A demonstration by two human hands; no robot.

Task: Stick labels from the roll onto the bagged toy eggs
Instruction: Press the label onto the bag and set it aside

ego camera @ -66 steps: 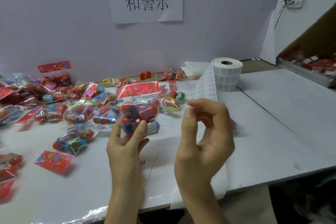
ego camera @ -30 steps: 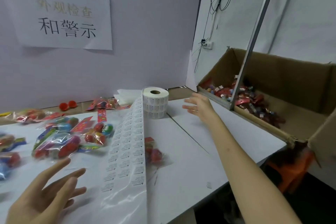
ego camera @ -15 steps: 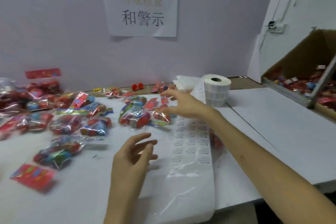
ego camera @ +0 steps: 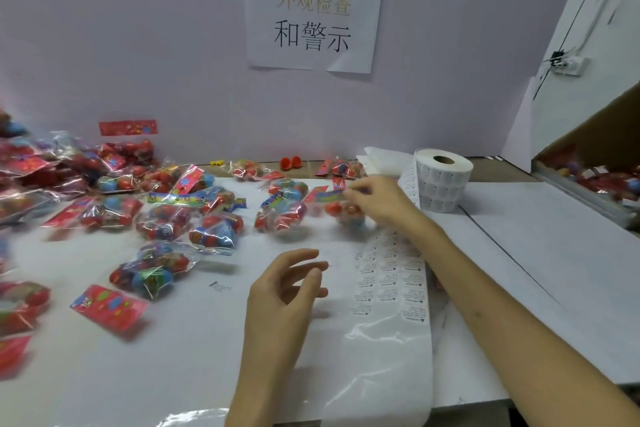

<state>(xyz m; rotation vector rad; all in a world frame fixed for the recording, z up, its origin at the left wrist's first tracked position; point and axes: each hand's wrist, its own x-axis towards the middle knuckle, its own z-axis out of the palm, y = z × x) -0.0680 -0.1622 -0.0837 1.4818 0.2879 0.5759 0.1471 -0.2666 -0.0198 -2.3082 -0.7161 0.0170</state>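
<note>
The left hand hovers over the near part of the white table. Its fingers are loosely curled and apart from the thumb, holding nothing. Just to its right the label strip lies flat on the table, with its bare, shiny backing reaching the near edge. Beyond it, the right hand reaches across the strip and pinches the printed top of one bag of toy eggs; blur obscures the fingertips. The other bags lie scattered to the left. The label roll stands upright just behind the right hand. A paper sign hangs on the back wall.
</note>
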